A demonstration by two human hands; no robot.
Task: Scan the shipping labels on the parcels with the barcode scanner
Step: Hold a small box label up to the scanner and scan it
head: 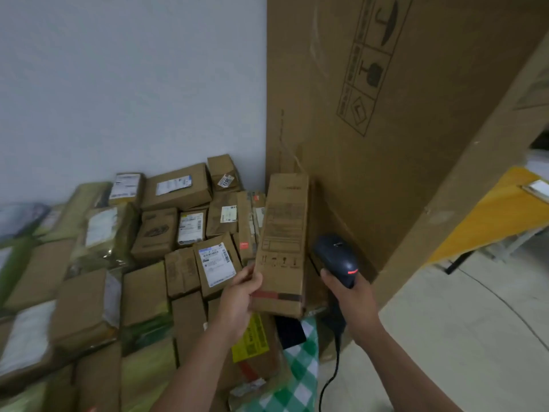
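The left hand (240, 295) grips a tall narrow box (282, 242) at its lower left edge, thumb on the front face and the other fingers curled behind it; the box is held upright, tilted slightly, above the right edge of a pile of parcels (148, 248); its near face shows faded print, handling marks and a dark red band near the bottom; the right hand (353, 295) has its fingers wrapped round the handle of a dark scanner (337, 257), which sits just beside the box's lower right side, head pointing up and away, a red light glowing on its back; a black cable (332, 373) hangs from the handle down toward the floor (460, 337); the parcels, brown cartons and greenish bags, many with white labels, lie packed together against a pale wall (118, 84); one labelled parcel (215, 263) lies just left of the held box; a green checked cloth (303, 379) shows under the pile's near right corner; a huge carton (386, 144) stands behind box and scanner; a yellow cloth (490, 218) covers a surface at far right.
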